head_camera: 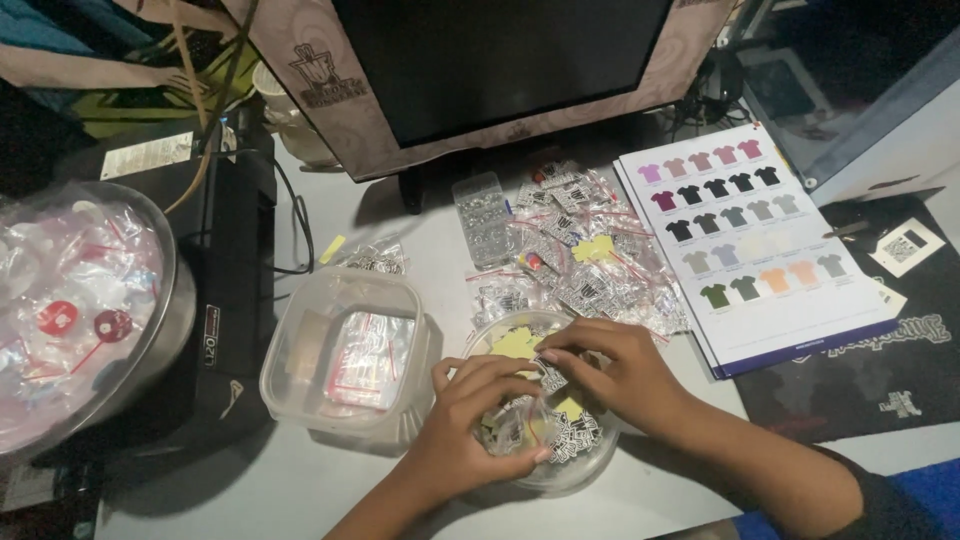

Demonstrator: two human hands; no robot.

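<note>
My left hand [470,420] and my right hand [610,365] meet over a small round clear bowl [590,468] full of black-and-white printed tags and yellow pieces [515,343]. The left fingers pinch a small clear plastic bag [515,425] above the bowl. The right fingertips hold a little tag [553,377] at the bag's mouth. Beyond the bowl lies a heap of small filled zip bags [585,250] with red seal lines.
A clear square tub [345,350] with empty zip bags stands left of the bowl. At far left sits a steel bowl [175,300] of bagged items beside a black device [235,260]. A clear compartment box [480,215], a shirt colour chart [755,240] and a covered monitor [500,60] lie behind.
</note>
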